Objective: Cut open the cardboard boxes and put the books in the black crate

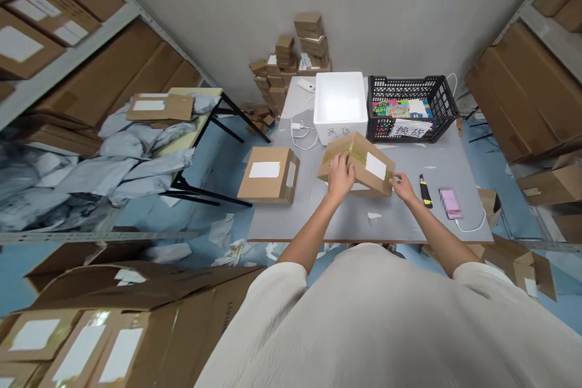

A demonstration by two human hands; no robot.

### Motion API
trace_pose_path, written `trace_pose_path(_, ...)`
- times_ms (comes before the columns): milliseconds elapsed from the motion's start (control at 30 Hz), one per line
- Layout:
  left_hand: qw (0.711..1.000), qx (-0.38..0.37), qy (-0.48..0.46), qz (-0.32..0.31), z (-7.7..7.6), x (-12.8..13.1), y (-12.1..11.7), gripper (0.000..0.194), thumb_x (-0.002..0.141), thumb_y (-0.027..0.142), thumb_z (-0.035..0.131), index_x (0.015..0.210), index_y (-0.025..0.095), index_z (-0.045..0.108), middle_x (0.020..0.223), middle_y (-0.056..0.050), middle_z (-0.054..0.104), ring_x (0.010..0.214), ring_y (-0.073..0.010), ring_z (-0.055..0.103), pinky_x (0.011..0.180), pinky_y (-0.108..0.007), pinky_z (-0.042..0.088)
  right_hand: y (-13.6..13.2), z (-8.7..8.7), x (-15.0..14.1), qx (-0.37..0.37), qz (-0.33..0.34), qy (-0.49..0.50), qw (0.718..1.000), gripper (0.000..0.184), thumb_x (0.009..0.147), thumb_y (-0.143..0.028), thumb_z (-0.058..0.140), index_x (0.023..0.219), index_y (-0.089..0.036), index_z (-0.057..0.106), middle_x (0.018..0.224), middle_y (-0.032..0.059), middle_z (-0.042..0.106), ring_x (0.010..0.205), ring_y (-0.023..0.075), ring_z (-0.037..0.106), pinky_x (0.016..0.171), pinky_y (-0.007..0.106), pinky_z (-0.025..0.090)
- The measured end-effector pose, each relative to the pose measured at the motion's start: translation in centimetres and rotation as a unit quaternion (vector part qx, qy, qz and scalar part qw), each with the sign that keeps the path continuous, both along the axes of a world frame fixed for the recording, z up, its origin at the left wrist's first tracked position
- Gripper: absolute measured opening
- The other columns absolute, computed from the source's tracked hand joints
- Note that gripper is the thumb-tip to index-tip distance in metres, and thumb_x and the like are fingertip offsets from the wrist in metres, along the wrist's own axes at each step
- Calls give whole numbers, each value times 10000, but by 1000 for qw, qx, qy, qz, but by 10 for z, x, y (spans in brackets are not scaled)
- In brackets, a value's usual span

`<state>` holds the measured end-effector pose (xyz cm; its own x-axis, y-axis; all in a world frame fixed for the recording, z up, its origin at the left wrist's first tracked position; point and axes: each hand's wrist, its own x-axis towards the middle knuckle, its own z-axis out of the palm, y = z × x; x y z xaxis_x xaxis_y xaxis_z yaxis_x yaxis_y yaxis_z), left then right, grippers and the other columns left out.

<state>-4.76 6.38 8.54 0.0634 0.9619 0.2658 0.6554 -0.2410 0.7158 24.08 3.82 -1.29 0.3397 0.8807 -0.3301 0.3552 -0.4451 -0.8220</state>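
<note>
A taped cardboard box (364, 157) with white labels is tilted on the grey table (291, 224). My left hand (341, 174) is curled over its left side, fingers against the taped edge. At the box's lower right corner, my right hand (402, 187) pinches the cardboard between thumb and fingers. A second cardboard box (264, 179) with a white label rests on the table to the left. To the right of my right hand lie a black and yellow utility knife (425, 190) and a phone (450, 202) with a blurred pink screen, joined to a white cable.
Behind the held box stand a white foam box (341, 100) and a black plastic crate (411, 109) containing colourful packets. Grey mailing bags (131, 157) cover a side table at left. Cardboard boxes (291, 63) are stacked by the wall; shelves flank both sides. Paper scraps (236, 248) litter the floor.
</note>
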Motion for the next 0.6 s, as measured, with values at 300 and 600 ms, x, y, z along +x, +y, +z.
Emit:
trace_pose_path(300,988,-71,-103,93,-48,-88,16,500,980,279,628,1480,263,637,1394,-145,646,1333,-332,656,1203,-516,546,9,-12,-54,48,23,112,992,583,742,-519,760,1225,-280,538,1342,100,725,1135,264,704,998,422,591)
trace_pose_path(600,973,-135,-168,87,-81,-61,-8,545,942,276,675,1484,246,620,1370,-135,667,1262,-283,707,1081,-449,620,-11,11,-13,106,29,15,994,705,749,-469,753,1387,-245,556,1452,165,714,1292,318,679,1165,524,527)
